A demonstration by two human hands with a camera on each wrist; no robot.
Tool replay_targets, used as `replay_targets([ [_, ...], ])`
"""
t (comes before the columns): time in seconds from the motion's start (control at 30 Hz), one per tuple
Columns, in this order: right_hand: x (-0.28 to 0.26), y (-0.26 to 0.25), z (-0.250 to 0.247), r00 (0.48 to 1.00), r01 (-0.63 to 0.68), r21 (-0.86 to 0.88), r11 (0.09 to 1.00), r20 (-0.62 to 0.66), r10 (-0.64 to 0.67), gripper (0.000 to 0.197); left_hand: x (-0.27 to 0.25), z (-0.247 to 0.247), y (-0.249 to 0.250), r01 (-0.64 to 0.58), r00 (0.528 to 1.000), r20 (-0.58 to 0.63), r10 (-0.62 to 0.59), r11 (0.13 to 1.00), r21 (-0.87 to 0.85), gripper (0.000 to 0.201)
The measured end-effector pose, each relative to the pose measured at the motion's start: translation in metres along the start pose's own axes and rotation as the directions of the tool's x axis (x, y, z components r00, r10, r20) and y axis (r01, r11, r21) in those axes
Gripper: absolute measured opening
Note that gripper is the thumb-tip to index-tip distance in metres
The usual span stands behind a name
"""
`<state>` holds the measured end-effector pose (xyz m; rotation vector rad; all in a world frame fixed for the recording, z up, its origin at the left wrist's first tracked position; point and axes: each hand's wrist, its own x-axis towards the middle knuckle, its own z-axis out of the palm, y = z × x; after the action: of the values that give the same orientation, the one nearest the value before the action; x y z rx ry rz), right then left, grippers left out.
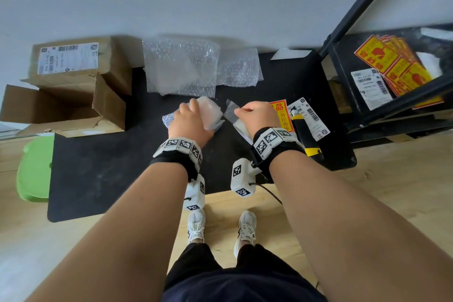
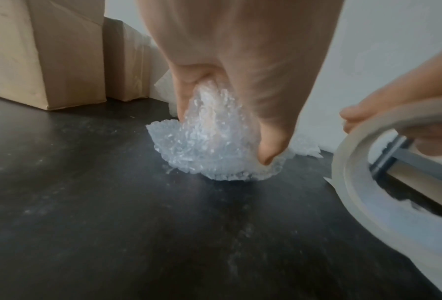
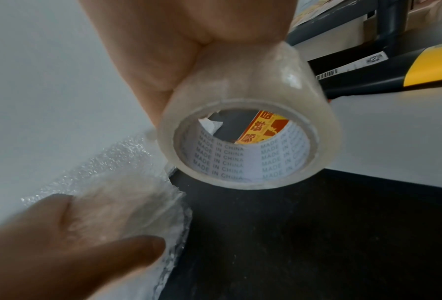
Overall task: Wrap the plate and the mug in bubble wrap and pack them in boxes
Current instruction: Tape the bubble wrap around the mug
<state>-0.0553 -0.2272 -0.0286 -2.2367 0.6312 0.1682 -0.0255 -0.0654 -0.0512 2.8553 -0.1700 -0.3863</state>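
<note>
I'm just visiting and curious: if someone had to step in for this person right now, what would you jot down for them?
Left hand grips a bubble-wrapped bundle on the black mat.
Right hand holds the tape roll beside it.
Open box sits left; loose bubble wrap lies behind.
Done: one item wrapped; which, I cannot tell.
Left: tape the bundle, box it, wrap and box the other.

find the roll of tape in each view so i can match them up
Head: tape roll centre, under the right hand.
Left wrist: right edge.
Right wrist: centre, held from above.
Shared landmark: the bubble-wrapped bundle gripped by the left hand.
</note>
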Motion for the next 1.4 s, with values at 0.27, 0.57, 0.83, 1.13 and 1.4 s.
replay_targets([
  [0.27, 0.005, 0.002, -0.002, 0.999, -0.014, 0.012, 1.0, -0.037, 0.014, 0.021, 0.014, -0.01, -0.008, 0.16, 0.983, 0.107, -0.147, 0.979, -0.123, 0.059],
  [0.57, -0.006, -0.002, -0.009, 0.995, -0.001, 0.04, 0.999, -0.103, 0.005, 0.023, 0.012, -0.013, -0.016, 0.568, 0.82, 0.432, -0.376, 0.632, -0.527, 0.074],
  [0.83, -0.019, 0.003, -0.003, 0.998, 0.0, 0.046, 0.999, -0.068, 0.003, 0.023, -0.014, -0.001, -0.029, 0.647, 0.762, 0.498, -0.413, 0.461, -0.607, 0.068],
  [1.13, -0.029, -0.008, 0.01, 0.999, 0.044, 0.033, 0.998, -0.024, -0.043, 0.022, -0.023, 0.001, -0.048, 0.432, 0.902, 0.273, -0.335, 0.702, -0.565, 0.055],
  [1.4, -0.029, -0.014, 0.007, 0.995, 0.078, 0.013, 0.997, -0.057, -0.077, 0.022, -0.031, -0.007, -0.039, 0.652, 0.743, 0.508, -0.436, 0.301, -0.696, 0.033],
])
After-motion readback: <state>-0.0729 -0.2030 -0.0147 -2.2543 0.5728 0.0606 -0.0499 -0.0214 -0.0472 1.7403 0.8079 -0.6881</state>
